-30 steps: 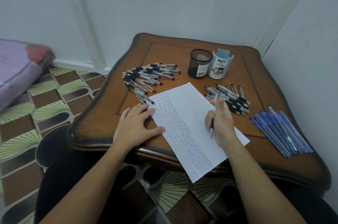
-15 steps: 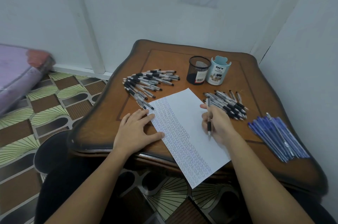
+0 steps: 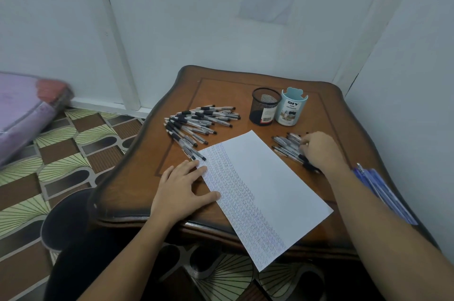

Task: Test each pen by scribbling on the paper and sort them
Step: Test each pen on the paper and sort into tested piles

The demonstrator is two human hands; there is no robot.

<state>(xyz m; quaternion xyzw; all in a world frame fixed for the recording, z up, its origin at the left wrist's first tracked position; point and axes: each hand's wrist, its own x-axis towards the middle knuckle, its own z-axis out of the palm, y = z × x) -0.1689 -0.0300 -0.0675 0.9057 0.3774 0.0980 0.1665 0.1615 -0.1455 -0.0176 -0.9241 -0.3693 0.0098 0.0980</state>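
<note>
My right grip (image 3: 319, 150) rests on the small pile of black pens (image 3: 286, 145) on the right of the bench (image 3: 221, 89). Its fingers are bent down among the barrels, and I cannot tell whether they have hold of one. My left grip (image 3: 179, 190) lies flat with straight fingers, palm on the wood. The thumb and fingertips press the left edge of the paper (image 3: 265, 182).

The sheet lies slantwise between my two arms, and its near corner hangs over the bench edge. Rows of scribbles fill its left strip. A bigger heap of black pens (image 3: 199, 123) lies beyond my left grip, and its nearest pen touches the paper's corner. A bunch of blue pens (image 3: 383, 192) lies at the right edge, partly behind my forearm. A black mesh cup (image 3: 264, 110) and a pale blue organiser (image 3: 291, 110) stand side by side at the back.
</note>
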